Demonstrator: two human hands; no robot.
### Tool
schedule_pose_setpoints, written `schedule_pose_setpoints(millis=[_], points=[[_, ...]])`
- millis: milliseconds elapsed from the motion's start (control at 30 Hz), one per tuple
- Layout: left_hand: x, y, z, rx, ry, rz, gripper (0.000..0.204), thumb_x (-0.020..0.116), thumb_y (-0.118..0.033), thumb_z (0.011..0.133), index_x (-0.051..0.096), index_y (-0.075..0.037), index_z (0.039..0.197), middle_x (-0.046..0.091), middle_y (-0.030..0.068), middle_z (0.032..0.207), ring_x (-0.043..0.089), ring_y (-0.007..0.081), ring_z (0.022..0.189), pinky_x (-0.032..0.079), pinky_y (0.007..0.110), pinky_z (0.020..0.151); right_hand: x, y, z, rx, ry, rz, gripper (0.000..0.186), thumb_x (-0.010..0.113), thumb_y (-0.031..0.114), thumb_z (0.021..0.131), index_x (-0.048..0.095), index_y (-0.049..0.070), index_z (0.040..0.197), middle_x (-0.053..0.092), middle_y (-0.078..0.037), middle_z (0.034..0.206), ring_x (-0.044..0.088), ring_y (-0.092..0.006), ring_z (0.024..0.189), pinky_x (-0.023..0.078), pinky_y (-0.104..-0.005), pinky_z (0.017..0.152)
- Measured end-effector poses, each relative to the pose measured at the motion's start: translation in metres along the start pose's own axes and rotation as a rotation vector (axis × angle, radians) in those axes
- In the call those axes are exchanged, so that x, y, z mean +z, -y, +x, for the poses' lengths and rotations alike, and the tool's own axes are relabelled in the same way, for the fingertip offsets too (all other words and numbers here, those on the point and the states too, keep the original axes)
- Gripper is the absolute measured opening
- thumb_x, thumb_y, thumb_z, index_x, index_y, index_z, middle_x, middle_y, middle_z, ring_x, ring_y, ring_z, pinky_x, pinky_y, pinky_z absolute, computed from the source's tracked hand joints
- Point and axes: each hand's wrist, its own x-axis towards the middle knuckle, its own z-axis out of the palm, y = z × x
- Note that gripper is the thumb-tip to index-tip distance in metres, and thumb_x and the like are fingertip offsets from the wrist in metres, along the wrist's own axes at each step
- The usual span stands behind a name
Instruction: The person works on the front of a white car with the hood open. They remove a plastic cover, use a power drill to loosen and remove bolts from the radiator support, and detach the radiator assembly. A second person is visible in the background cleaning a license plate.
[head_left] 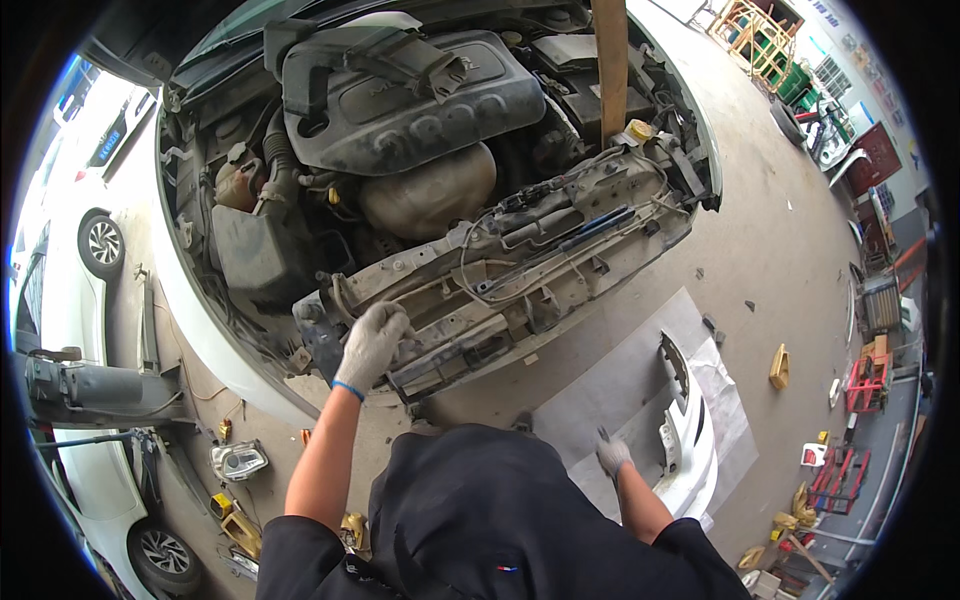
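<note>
Concrete workshop floor (770,250) spreads around a white car (215,330), its engine bay open at the front. Another white car (85,305) stands along the left side. Near the right hand, a pale sheet (728,405) lies on the floor, carrying a curved white body panel (690,455). Across the nose of the nearer car runs the exposed front crossmember (405,266), dusty and strung with cables, just ahead of the person. Behind it sits a black plastic engine cover (420,112).

Far off at upper right, a green bin (797,85) stands near the wall, its contents too small to make out. Within the engine bay, at left, a brownish fluid reservoir (238,186) sits beside a ribbed hose; its fill level cannot be read. A loose headlight (238,460) lies on the floor at left.

Both hands wear pale gloves. The left hand (375,343) is over the left end of the crossmember, fingers bent; how far its grip is closed, and whether it touches metal, cannot be told. The right hand (613,457) hangs beside the panel, something dark at its fingertips; its grip cannot be judged either. Smallest is a yellowish cap (640,130) behind the crossmember's right end.
</note>
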Motion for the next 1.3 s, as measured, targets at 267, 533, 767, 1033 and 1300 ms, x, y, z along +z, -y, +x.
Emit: schedule_pose_setpoints(millis=[267,533,767,1033,1300], points=[[0.024,0.034,-0.022,0.248,-0.127,0.293,0.023,0.063,-0.021,0.095,0.068,-0.006,0.111,0.071,0.0119,0.086,0.07,0.0221,0.083,0.053,0.034,0.074,0.016,-0.103,-0.049,0.358,-0.014,0.163,0.02,0.055,0.021,0.088,0.059,0.009,0.073,0.052,-0.004,0.06,0.047,-0.0207,0.046,0.037,-0.0383,0.044],[0.016,0.024,0.008,0.318,-0.117,0.572,0.028,0.062,-0.027,0.094,0.061,-0.01,0.116,0.071,0.0216,0.093,0.068,0.0419,0.089,0.053,0.049,0.078,0.032,-0.005,-0.072,0.065,0.025,0.243,0.018,0.058,0.024,0.086,0.061,0.007,0.082,0.052,-0.003,0.061,0.048,-0.0174,0.047,0.039,-0.0356,0.043],[0.041,0.026,0.037,0.549,-0.194,0.777,0.028,0.069,-0.022,0.085,0.066,-0.016,0.112,0.069,0.0155,0.096,0.068,0.037,0.086,0.053,0.051,0.077,0.022,0.012,-0.095,0.049,-0.009,0.218,0.018,0.057,0.025,0.087,0.06,0.007,0.085,0.053,-0.004,0.063,0.05,-0.0172,0.048,0.041,-0.0352,0.044],[0.072,0.029,0.049,0.506,-0.254,0.809,0.03,0.069,-0.016,0.085,0.065,-0.014,0.115,0.068,0.0141,0.104,0.066,0.0377,0.092,0.051,0.048,0.08,0.039,-0.047,-0.094,0.144,0.004,0.24,0.022,0.058,0.027,0.086,0.062,0.006,0.082,0.056,-0.006,0.063,0.053,-0.0195,0.05,0.043,-0.037,0.045],[0.072,0.046,0.045,0.62,-0.271,0.946,0.027,0.063,-0.011,0.081,0.065,-0.013,0.108,0.071,0.0085,0.097,0.066,0.0303,0.095,0.05,0.047,0.081,0.046,-0.063,-0.09,0.153,0.033,0.245,0.021,0.058,0.027,0.086,0.061,0.007,0.085,0.056,-0.006,0.064,0.053,-0.0199,0.049,0.043,-0.0378,0.045]])
